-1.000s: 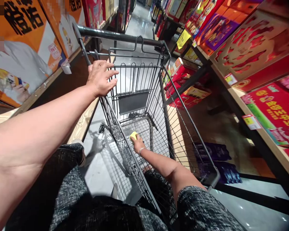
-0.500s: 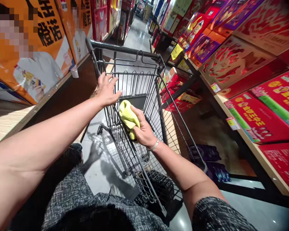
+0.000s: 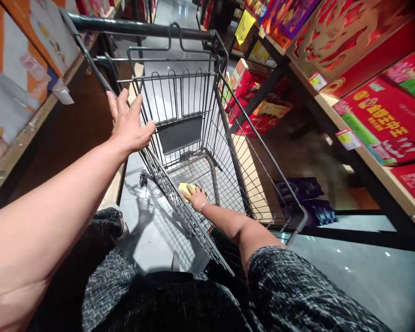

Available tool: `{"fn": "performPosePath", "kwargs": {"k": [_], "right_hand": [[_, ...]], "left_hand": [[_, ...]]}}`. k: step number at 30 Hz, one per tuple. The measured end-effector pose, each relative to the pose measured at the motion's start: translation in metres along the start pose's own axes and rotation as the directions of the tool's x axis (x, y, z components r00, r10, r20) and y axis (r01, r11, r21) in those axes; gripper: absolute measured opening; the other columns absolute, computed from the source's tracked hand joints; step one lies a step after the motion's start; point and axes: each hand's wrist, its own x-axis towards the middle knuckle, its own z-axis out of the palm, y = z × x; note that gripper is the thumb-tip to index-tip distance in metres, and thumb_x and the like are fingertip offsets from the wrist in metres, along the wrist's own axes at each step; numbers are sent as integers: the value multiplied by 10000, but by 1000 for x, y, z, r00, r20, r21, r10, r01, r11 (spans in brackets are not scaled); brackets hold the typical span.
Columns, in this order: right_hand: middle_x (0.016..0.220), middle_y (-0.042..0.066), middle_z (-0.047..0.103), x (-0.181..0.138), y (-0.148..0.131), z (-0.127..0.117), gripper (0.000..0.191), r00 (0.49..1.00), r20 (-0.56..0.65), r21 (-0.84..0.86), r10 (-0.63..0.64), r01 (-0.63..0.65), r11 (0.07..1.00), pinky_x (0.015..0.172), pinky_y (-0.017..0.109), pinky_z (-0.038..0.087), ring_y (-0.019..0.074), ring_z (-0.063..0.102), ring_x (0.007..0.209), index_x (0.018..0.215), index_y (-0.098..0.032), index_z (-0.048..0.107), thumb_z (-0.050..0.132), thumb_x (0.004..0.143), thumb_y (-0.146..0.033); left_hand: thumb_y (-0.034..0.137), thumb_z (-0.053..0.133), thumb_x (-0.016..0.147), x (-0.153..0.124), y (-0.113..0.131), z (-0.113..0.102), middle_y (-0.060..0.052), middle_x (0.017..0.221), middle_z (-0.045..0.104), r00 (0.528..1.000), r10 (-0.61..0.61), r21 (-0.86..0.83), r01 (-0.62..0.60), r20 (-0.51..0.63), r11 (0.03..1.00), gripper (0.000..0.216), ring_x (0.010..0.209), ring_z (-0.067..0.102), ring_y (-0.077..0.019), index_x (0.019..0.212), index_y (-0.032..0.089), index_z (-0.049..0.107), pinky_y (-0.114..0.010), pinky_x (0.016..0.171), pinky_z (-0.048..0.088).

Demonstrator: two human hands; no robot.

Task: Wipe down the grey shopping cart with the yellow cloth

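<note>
A black wire shopping cart stands in a store aisle in front of me. My left hand rests on the cart's left top rim, fingers spread. Deep inside the basket, my right hand presses a yellow cloth against the lower left wall near the mesh floor. A thin bracelet circles that wrist. The cart's handle bar runs across the far end, with a folded grey seat flap below it.
Red and orange gift boxes fill wooden shelves on the right, with price tags on the edge. Dark purple packs lie on the low shelf. Orange boxes line the left shelf. Glossy grey floor runs down the aisle.
My right hand with the yellow cloth has dropped from the upper left side of the cart down to the bottom of the basket. The left hand stays on the rim.
</note>
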Motion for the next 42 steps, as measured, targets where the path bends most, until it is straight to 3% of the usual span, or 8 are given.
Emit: {"fn": "performPosePath", "kwargs": {"k": [4, 8, 18, 27, 30, 34, 39, 42], "right_hand": [[1658, -8, 59, 6, 6, 8, 647, 998, 16, 83, 66, -67, 994, 1109, 718, 36, 413, 45, 1472, 1511, -442, 295, 520, 905, -407], [1655, -55, 62, 16, 0, 11, 524, 988, 45, 295, 146, -152, 943, 1090, 736, 68, 427, 3, 1473, 1431, -492, 424, 361, 933, -646], [1602, -41, 247, 3, 25, 14, 442, 993, -93, 102, 71, -62, 993, 1076, 435, 324, 268, 316, 1345, 1400, -487, 472, 384, 1007, -304], [1555, 46, 324, -28, 135, -102, 469, 974, -94, -210, 205, -221, 952, 1110, 540, 272, 324, 239, 1380, 1316, -271, 615, 376, 934, -141], [1590, 42, 262, -40, 147, -158, 491, 963, -232, -314, 139, -209, 926, 1094, 574, 257, 343, 194, 1385, 1369, -246, 570, 333, 950, -149], [1626, 28, 185, -61, 149, -206, 487, 858, -508, -418, 70, -317, 852, 1021, 594, 278, 378, 171, 1361, 1441, -261, 485, 261, 1009, -252], [1599, 59, 245, -59, 148, -168, 469, 922, -364, -442, 128, -292, 848, 991, 548, 300, 376, 222, 1335, 1366, -231, 567, 273, 1002, -240], [1542, 82, 339, -46, 147, -116, 429, 963, -203, -390, 175, -243, 888, 1012, 520, 297, 353, 278, 1314, 1248, -219, 654, 327, 971, -189]], "left_hand": [[902, 288, 678, 4, 3, 2, -131, 1634, 105, 999, 32, 52, -31, -17, 998, 1113, 1465, -173, -365, 1511, 166, 344, -588, 1104, -7], [855, 305, 663, 7, 3, 4, -140, 1629, 126, 999, 44, 48, -43, -21, 998, 1096, 1451, -204, -321, 1506, 157, 363, -520, 1133, -46], [856, 347, 604, 7, -3, 6, -34, 1638, 148, 998, 49, -19, -49, -28, 999, 1083, 1415, -285, -298, 1503, 254, 386, -527, 1183, -33], [813, 423, 606, 6, 1, 6, -49, 1632, 147, 999, 23, -36, -24, -33, 999, 980, 1457, -194, -376, 1376, 220, 549, -530, 1192, 8], [814, 444, 598, 12, -1, 6, -61, 1632, 150, 1000, 15, -27, -15, -4, 1000, 963, 1469, -165, -391, 1365, 240, 549, -613, 1143, 75], [856, 464, 578, 21, -1, 2, -131, 1612, 186, 1000, 8, 30, -8, 24, 1000, 1014, 1483, -75, -428, 1343, 198, 563, -661, 1081, 165], [803, 396, 696, 9, 25, -7, -50, 1620, 204, 972, 207, 95, -197, -112, 976, 857, 1487, 9, -420, 1355, 279, 552, -628, 1102, 85], [689, 420, 759, -7, 41, -5, -12, 1595, 276, 955, 297, 130, -296, 8, 946, 738, 1496, 78, -349, 1390, 320, 517, -570, 1145, 144]]}}
